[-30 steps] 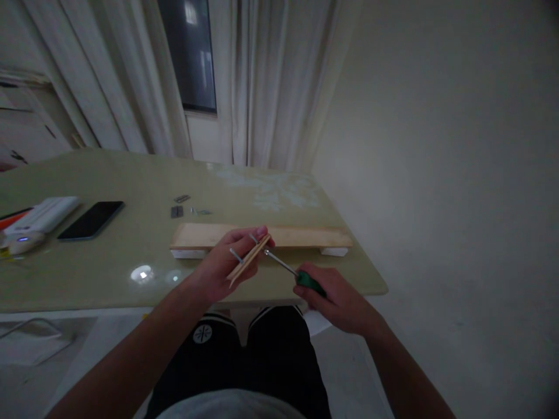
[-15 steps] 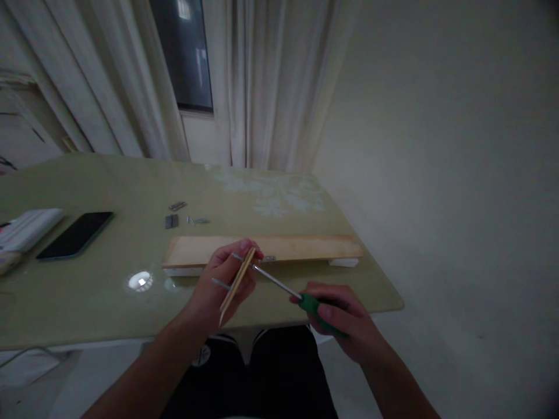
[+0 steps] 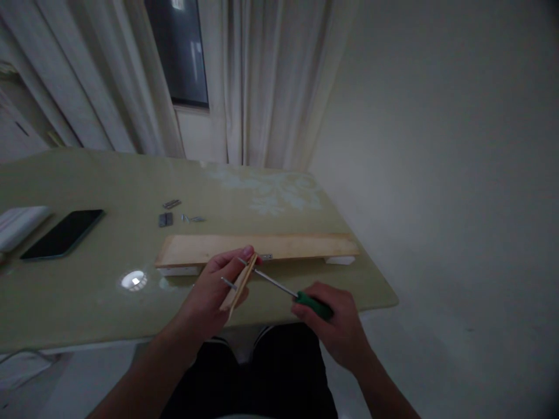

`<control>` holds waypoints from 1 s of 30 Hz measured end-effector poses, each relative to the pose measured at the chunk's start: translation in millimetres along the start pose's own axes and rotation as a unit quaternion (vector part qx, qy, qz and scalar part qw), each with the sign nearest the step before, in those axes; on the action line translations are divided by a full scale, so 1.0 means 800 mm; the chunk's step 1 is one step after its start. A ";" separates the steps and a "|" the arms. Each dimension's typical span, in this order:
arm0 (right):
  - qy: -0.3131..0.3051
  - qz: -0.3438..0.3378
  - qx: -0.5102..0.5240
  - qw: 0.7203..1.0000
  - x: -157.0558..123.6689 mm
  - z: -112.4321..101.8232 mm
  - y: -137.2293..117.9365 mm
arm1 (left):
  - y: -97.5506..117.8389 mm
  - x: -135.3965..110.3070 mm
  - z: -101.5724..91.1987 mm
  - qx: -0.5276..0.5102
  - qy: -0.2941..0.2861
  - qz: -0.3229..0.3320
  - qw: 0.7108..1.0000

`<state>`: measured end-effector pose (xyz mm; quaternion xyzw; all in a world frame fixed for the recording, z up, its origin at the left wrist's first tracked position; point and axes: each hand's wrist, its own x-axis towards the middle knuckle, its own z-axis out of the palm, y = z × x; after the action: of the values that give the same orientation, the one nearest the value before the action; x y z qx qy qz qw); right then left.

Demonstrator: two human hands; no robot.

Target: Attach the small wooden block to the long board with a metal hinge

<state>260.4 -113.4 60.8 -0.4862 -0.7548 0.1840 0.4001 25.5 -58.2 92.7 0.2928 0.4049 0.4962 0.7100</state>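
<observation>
My left hand grips a small thin piece of wood, held up on edge above the front of the table. Two screws stick out from its left face. In my right hand is a screwdriver with a green handle. Its metal shaft slants up to the left, and the tip meets the right face of the wood near its top. Just behind lies a long wooden board on white end blocks, with a small metal hinge at its front edge.
Loose screws and hinges lie behind the board. A black phone and a white object are on the left of the green table. A wall rises on the right, curtains at the back.
My right hand has shifted its hold on the screwdriver handle, fingers turned differently. The wood piece has tilted slightly, showing more of its left face. The view has shifted a little.
</observation>
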 end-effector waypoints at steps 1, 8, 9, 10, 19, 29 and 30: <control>-0.087 0.044 0.059 0.993 -0.001 0.004 0.001 | 0.002 0.000 -0.001 0.019 -0.001 -0.001 1.000; 0.221 -0.171 -0.257 0.925 -0.003 0.023 0.006 | 0.002 -0.004 0.004 0.043 0.081 0.018 0.996; 0.248 -0.186 -0.267 0.913 -0.002 0.024 0.004 | 0.001 -0.007 0.006 0.039 0.088 0.024 0.995; 0.239 -0.166 -0.247 0.924 0.000 0.024 0.002 | 0.001 -0.009 0.008 0.040 0.086 0.029 0.995; -0.196 0.054 -0.099 0.974 0.003 0.007 -0.005 | -0.001 0.005 -0.013 0.134 -0.061 -0.035 0.988; -0.095 -0.024 -0.111 0.989 0.002 -0.010 -0.004 | -0.018 -0.016 0.009 0.028 0.039 -0.064 0.997; -0.172 -0.003 -0.041 0.984 0.003 -0.018 -0.010 | -0.016 -0.015 0.007 0.026 0.036 -0.064 0.997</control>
<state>266.7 -116.6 76.0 -0.4611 -0.8206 0.2328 0.2443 34.0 -74.0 88.2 0.2667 0.4612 0.4493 0.7171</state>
